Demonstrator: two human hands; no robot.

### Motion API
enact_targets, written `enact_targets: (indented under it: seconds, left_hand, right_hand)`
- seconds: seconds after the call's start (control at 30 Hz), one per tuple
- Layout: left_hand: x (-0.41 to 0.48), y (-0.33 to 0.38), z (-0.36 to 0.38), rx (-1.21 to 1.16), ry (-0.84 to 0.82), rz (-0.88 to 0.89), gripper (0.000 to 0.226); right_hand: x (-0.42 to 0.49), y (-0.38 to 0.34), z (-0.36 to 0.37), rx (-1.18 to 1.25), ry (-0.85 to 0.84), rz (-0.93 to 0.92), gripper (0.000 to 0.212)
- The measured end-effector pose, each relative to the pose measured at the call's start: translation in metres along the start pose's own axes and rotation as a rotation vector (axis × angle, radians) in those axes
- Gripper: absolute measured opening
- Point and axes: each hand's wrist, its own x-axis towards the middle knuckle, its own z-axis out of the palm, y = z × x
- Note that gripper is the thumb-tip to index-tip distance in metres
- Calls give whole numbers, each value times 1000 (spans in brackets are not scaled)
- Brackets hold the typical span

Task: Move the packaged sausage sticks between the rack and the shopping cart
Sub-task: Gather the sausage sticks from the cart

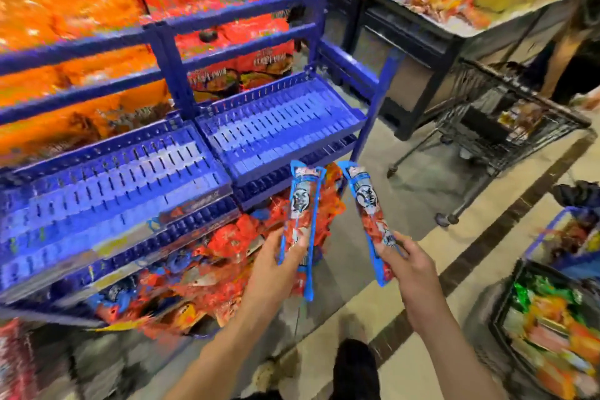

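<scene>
- Left hand [272, 261] grips one sausage stick pack [300, 204] just before the blue rack [130, 178]
- Right hand [407, 265] grips a second pack [367, 208], right of the rack
- Shopping cart [519, 127], farther right of the rack

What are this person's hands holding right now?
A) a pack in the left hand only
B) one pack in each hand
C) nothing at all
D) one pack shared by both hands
B: the left hand grips one sausage pack and the right hand grips a second pack, held apart.
</scene>
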Motion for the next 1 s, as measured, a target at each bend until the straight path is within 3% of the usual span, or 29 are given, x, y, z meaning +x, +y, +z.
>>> enact_targets:
  seconds: [0.27,0.47,0.57,0.73,0.9,1.0]
  left_hand:
    - [103,58,71,29,348,85,20]
    - [163,97,122,22,504,42,12]
    - [184,110,138,3,570,26,14]
    - [215,132,140,-38,580,-67,41]
    - [232,143,130,-59,595,-193,38]
    - [244,142,127,-61,549,-234,50]
  right_hand:
    - [147,-79,13,-157,-189,-245,25]
    - [229,-114,38,-392,-267,-422,49]
    - [253,-127,52,-510,-263,-530,49]
    - [284,-139,75,-713,-244,-697,47]
    - [301,-142,89,-792,-269,-770,48]
    - [308,-142,90,-824,-293,-762,44]
